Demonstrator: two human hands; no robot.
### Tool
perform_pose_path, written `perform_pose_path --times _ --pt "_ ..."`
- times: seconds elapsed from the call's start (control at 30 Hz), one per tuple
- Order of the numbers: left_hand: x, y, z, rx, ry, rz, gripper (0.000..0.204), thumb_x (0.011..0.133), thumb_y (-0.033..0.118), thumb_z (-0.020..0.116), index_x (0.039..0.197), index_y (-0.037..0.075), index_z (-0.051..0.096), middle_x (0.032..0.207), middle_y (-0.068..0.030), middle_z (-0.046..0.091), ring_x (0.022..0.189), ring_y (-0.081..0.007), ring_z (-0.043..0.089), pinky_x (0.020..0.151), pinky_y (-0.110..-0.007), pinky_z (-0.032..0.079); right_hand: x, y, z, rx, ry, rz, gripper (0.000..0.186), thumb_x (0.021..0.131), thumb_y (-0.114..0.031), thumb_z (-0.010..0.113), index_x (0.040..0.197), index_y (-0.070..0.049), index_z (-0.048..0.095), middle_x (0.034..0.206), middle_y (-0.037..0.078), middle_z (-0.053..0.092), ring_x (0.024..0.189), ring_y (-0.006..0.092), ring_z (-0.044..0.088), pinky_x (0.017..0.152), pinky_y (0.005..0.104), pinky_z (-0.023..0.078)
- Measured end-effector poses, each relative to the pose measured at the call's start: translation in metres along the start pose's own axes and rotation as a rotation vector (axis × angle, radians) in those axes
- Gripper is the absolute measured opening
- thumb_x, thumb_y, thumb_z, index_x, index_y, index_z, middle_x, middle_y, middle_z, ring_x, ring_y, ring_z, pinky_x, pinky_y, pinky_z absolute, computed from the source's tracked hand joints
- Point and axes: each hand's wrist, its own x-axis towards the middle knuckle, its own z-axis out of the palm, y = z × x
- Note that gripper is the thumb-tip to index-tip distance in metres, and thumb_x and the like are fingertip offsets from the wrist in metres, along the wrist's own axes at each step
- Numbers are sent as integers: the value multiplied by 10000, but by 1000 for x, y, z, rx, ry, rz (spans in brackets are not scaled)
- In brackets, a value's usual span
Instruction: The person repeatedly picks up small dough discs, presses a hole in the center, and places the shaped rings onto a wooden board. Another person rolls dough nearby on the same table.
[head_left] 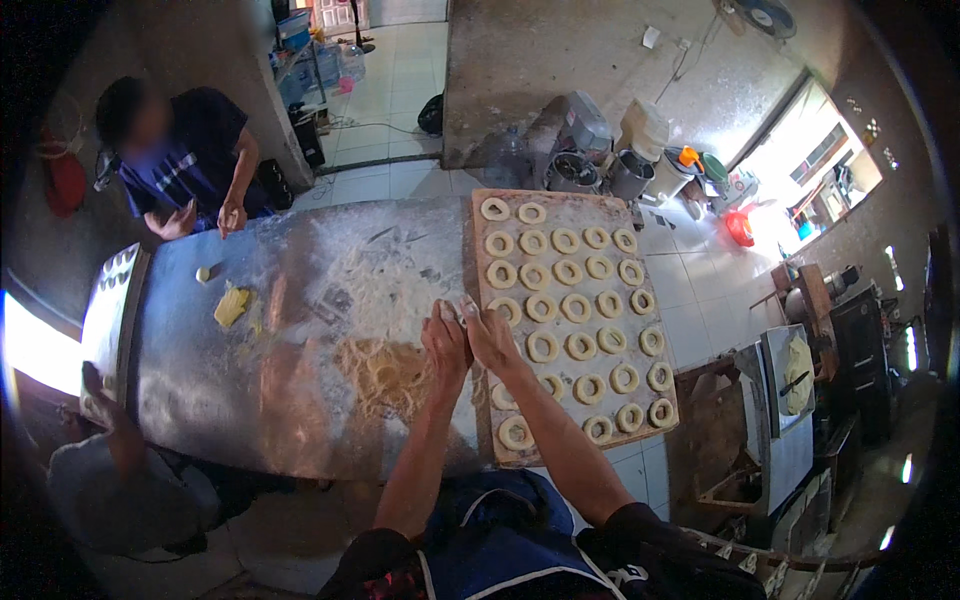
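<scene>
Here both hands (468,338) pinch dough (463,312) above the board (480,262).

Floury steel table (250,380), wooden board (480,300)

A wooden board (480,300) of dough rings (575,307) lies on the right part of the floured table (300,400), dough scraps (231,305) far left, both hands (468,340) meeting at the board's left edge.

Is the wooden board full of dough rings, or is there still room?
Nearly full: dough rings cover the wooden board in rows; a gap remains under both hands.
</scene>
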Motion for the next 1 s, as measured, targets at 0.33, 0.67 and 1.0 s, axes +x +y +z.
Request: perform_pose_path --times 0.33,0.67,1.0 --pt "30 0 128 -726 -96 -535 232 1004 273 420 988 78 543 812 -14 554 655 -158 538 577 -308 443 88 47 -90 249 24 83 574 952 -424 441 617 40 399 526 79 330 549 139 342 488 385 299" --pt "82 -59 239 -117 -449 284 298 949 306 482 1074 44 550 842 -104 589 768 -248 582 683 -358 470 183 124 -153 46 -26 -61 463 914 -310 496 649 69 509 575 233 495 522 379 465 531 442 377" --pt "118 -79 310 -257 -125 -242 357 942 358 507 982 8 560 808 -69 548 631 -181 528 647 -338 483 228 145 -191 429 -46 236 322 817 -246 610 695 49 569 542 109 536 491 211 479 505 388 391"
